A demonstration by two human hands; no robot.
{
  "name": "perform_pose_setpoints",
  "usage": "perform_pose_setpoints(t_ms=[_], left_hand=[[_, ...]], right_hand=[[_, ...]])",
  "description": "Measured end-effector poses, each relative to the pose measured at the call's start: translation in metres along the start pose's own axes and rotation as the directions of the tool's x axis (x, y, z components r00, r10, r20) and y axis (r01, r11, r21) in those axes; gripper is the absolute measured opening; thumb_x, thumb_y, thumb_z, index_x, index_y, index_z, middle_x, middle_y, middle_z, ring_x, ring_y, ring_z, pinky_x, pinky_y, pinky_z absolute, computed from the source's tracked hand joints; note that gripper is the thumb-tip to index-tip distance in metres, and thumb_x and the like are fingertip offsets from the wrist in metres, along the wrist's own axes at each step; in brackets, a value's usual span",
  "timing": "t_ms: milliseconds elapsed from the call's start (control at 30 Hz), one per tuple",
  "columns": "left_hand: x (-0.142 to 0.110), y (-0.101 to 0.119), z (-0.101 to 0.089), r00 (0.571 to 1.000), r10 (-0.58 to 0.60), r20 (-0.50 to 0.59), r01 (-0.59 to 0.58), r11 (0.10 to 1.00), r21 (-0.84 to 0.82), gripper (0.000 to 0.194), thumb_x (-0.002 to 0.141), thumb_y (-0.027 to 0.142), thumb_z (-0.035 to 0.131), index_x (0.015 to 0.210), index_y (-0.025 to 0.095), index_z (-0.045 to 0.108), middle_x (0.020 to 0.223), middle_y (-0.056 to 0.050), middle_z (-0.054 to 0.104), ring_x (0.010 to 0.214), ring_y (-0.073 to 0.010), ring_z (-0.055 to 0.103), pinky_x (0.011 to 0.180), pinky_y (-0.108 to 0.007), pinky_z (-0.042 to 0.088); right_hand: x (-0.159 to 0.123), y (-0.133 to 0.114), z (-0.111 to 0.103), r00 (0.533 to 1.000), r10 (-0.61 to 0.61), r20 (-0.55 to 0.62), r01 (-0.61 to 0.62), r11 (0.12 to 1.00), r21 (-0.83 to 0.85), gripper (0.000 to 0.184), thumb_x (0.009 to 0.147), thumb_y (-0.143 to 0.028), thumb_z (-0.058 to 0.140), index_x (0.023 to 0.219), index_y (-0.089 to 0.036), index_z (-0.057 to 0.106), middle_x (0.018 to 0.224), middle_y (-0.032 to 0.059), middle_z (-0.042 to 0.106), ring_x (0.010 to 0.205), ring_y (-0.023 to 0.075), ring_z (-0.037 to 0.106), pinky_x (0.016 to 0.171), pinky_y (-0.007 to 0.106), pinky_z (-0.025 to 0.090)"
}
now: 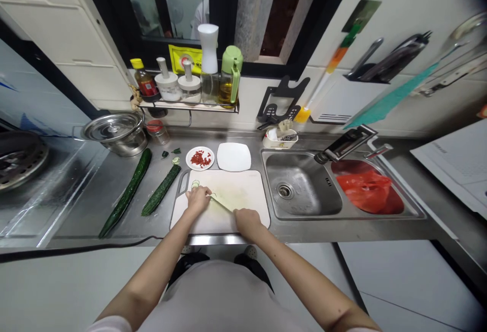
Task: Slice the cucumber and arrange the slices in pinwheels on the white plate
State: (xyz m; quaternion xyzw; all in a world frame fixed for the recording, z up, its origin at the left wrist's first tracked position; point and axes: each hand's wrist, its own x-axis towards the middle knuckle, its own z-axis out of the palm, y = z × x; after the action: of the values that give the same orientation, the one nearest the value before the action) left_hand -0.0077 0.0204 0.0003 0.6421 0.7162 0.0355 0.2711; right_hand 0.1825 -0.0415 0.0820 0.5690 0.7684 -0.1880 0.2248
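A knife (222, 204) is gripped by its handle in my right hand (249, 224). Its blade slants leftward over the white cutting board (232, 220), with the tip close to my left fingertips. My left hand (198, 200) is closed, its fingers bent and pressed down on thin cucumber slices, mostly hidden beneath them; a pale edge shows beside the blade. Just beyond that hand lie more cucumber slices (195, 183). Left of the board rest a cut cucumber (161, 190) and a longer whole cucumber (127, 190). Wet greenish smears mark the board's middle.
Behind the board stand a plate of chopped red pieces (201, 163) and a white square plate (234, 156). Small cucumber ends (175, 160) lie nearby. To the right is a sink (304, 205) with a red plastic bag (367, 190). A lidded steel pot (117, 132) stands at back left.
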Motion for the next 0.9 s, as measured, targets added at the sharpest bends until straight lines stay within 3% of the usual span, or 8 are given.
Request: perform_pose_setpoints(t_ms=[367,667,900], left_hand=[[0.001,0.0,0.003,1.0,-0.002,-0.005,0.002,1.0,0.008,0.023,0.078,0.022,0.056,0.097,0.028,0.068,0.11,-0.006,0.067,0.112,-0.0282,0.051,0.09,-0.043,0.031],[-0.001,0.001,0.002,1.0,0.0,-0.017,0.0,1.0,0.004,0.026,0.077,0.019,0.053,0.096,0.027,0.069,0.108,-0.007,0.068,0.112,-0.0291,0.051,0.09,-0.044,0.031],[-0.004,0.003,0.0,1.0,-0.004,-0.017,0.004,1.0,0.022,0.025,0.078,0.02,0.054,0.097,0.028,0.067,0.108,-0.007,0.067,0.112,-0.0292,0.05,0.089,-0.044,0.031]], right_hand=[[0.013,0.014,-0.026,0.993,-0.106,-0.051,0.099,0.986,-0.138,0.029,0.086,-0.003,0.046,0.1,-0.01,0.07,0.1,0.0199,0.071,0.098,0.0275,0.068,0.076,0.035,0.051],[0.025,0.017,-0.046,0.983,-0.182,0.011,0.179,0.951,-0.253,0.031,0.084,-0.002,0.045,0.1,-0.007,0.071,0.103,0.0221,0.07,0.098,0.029,0.067,0.074,0.038,0.052],[0.024,0.024,-0.04,0.983,-0.179,-0.034,0.167,0.961,-0.22,0.03,0.085,-0.001,0.044,0.099,-0.007,0.071,0.101,0.0219,0.07,0.099,0.029,0.067,0.076,0.037,0.051]])
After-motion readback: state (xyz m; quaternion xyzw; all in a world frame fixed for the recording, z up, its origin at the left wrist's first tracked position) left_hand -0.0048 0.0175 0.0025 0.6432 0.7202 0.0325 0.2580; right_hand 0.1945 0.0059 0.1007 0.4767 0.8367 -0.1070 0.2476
